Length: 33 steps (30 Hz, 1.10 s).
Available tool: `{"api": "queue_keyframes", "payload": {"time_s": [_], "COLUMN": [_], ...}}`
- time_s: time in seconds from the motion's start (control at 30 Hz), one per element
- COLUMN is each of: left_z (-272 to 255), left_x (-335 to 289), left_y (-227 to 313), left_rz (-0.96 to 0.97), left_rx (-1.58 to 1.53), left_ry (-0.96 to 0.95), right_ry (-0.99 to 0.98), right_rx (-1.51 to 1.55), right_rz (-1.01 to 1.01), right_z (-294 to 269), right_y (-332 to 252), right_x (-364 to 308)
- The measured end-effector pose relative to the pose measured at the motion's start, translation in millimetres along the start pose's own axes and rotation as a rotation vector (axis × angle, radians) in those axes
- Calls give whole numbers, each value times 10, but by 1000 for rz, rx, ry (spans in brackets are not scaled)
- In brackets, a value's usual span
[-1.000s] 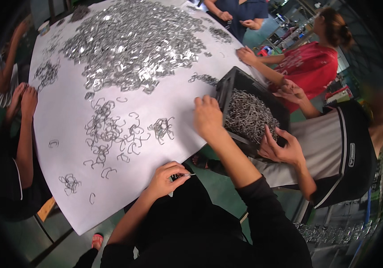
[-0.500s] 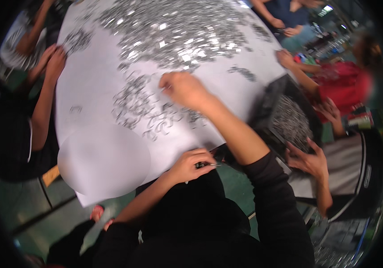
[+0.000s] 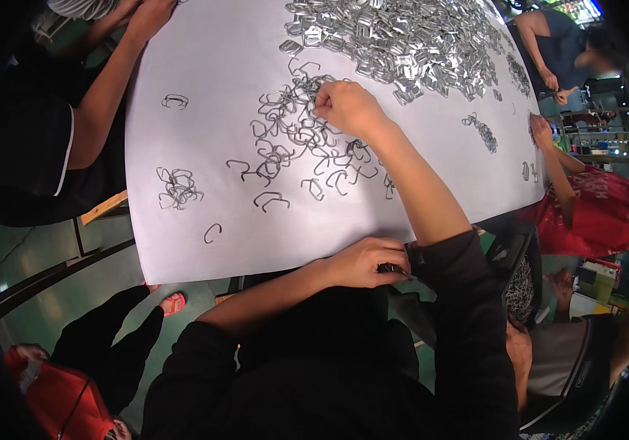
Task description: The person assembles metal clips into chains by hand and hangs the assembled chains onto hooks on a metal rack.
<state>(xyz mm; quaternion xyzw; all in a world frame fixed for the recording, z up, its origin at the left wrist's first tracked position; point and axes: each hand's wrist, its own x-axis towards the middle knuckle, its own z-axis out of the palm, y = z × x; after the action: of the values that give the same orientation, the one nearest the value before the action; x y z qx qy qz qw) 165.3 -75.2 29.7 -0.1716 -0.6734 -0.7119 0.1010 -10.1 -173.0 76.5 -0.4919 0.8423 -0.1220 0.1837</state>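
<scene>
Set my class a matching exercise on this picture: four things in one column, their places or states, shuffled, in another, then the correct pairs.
Things:
1. Right hand
2. Left hand
3. Silver buckles
4. Red sandal

Places or states:
A. Seen against the green floor
B. At the loose pile of bent wires
C. Heaped toward the far side of the white table
D. Closed around a small dark object, near the table's near edge

Pairs: 1-B, 2-D, 3-C, 4-A

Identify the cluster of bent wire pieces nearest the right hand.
The large sprawling cluster: the right hand is over its upper part; the small left heap lies apart.
</scene>
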Motion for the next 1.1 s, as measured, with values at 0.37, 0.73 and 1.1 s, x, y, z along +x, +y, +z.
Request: {"api": "queue_keyframes", "payload": {"time_s": [0.37,0.73,1.1], "left_z": [-18,91,409], "left_x": [15,111,98], "left_y": [50,85,38], "left_rz": [-45,-81,-197], "left_rx": [58,243,101], "left_ry": [31,152,326], "right_ry": [-35,485,708], "right_rx": [922,1342,1490], "right_rz": [194,379,400], "right_z": [-327,-303,234], "right_y": [310,365,412], "right_x": [-707,-2744,-3116]}}
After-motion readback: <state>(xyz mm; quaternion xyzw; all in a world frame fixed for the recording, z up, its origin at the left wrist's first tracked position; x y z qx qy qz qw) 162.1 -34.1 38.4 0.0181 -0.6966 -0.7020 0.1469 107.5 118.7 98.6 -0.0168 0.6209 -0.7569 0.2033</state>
